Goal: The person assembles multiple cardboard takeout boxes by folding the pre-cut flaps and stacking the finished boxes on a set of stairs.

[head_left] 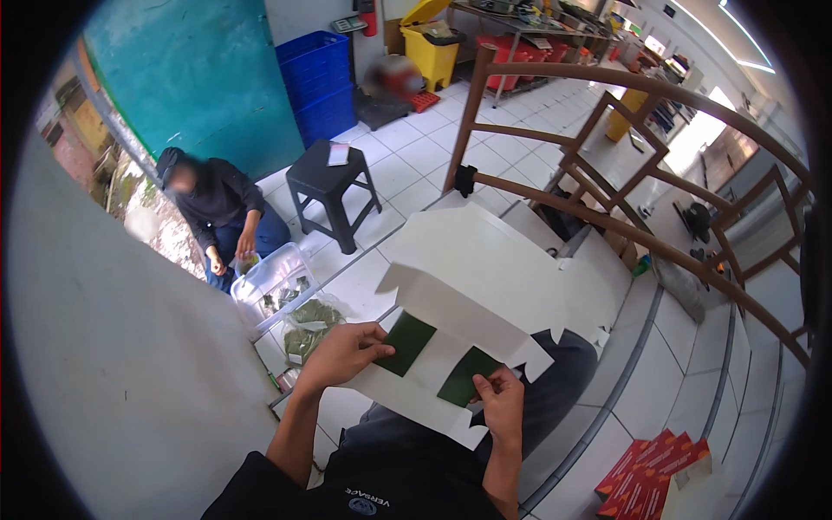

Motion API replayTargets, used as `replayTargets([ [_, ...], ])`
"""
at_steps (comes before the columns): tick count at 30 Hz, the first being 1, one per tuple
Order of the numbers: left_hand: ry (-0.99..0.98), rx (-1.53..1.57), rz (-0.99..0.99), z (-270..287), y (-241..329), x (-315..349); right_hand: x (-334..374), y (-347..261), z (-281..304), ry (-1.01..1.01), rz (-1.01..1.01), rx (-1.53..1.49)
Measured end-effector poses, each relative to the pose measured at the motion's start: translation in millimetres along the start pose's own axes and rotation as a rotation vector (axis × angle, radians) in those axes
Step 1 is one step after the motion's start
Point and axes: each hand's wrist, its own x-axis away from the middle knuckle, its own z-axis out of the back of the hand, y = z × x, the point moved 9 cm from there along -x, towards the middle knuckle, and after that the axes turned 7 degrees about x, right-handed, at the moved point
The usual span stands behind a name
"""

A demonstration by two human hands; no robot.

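An unfolded white cardboard box [438, 347] lies open across my lap, its flaps spread. Two flat, dark green rectangles rest over it side by side; whether they are packets or sheets I cannot tell. My left hand [351, 353] pinches the outer edge of the left green rectangle [406, 343]. With thumb and fingers closed, my right hand [500, 403] grips the outer side of the right green rectangle [464, 376]. Beyond the open box is a larger stack of flat white cardboard [481, 251].
A clear bag of green contents [312, 328] sits left, beside a clear plastic tub [276, 282]. Another person [217, 204] crouches there. A black stool [334, 186] stands ahead. Brown railing [555, 195] runs right; red printed boxes [650, 477] lie on the steps [676, 347].
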Motion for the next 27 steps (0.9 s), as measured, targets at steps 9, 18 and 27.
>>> replayTargets([
  [9,0.110,-0.008,0.044,-15,-28,9,18,-17,4,-0.237,0.008,0.000],
  [18,0.044,0.035,0.018,-23,0,-20,-1,15,26,-0.326,-0.061,0.243],
  [27,0.304,-0.092,-0.116,-32,25,-33,-8,-50,46,-0.095,0.123,0.157],
])
